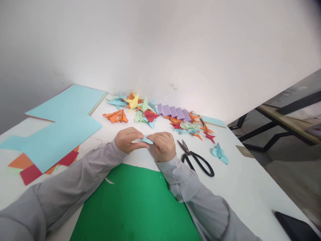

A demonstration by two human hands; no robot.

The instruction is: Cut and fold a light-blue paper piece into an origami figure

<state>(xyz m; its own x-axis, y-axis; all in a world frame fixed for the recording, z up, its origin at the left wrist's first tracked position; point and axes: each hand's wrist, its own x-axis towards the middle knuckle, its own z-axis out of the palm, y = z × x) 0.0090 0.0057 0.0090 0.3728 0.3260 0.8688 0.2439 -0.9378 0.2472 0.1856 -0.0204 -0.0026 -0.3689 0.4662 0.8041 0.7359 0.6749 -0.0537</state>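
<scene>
Head view, right hand (165,146) pinching the right end of a small light-blue paper (147,140) above the tabletop (240,182), left hand (127,140) with forefinger and thumb about its left end (that grip, tight or loose, cannot tell), black-handled scissors (188,153) lying to the right.

The left forearm (72,185) and right forearm (210,201), both in grey sleeves (94,164), angled inward. The left hand (127,140) pointed its thumb and forefinger rightward; the right hand (164,145) curled its fingers, fingertips close to the left's.
</scene>
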